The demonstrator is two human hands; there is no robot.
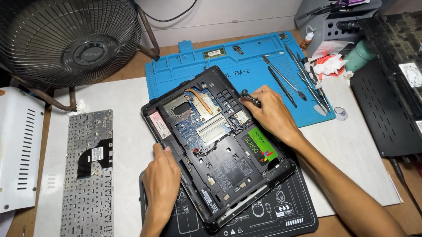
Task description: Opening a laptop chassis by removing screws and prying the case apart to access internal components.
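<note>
The right hand (267,112) pinches a small dark screwdriver (249,99) between its fingertips, the tool lying low over the upper right part of an opened laptop base (222,170). The left hand (162,177) grasps nothing – it rests flat on the laptop's left edge, fingers bent over the rim.

The laptop base sits tilted in the middle of the bench, its bottom cover off. Its near corner overlaps a black work mat (277,215) printed with white icons. Inside the shell, a drive with a green and black label (262,144) lies in the bay at the right, just below the right wrist. Further in, a blue circuit board (197,126) shows, with a copper heat pipe (201,101) running towards a round fan (179,108) in the upper left corner.

To the left of the laptop, well apart from it, a detached keyboard (86,181) lies face down on a white sheet (125,112) – beside it stands a white perforated metal panel (11,151).

Beyond the laptop lies a blue repair mat (180,72), with a memory stick (214,52) near its top edge and several slim metal pry tools (285,79) on its right side. At the far left stands a dark wire-caged fan (63,37); at the far right lies another black laptop shell (391,110).
</note>
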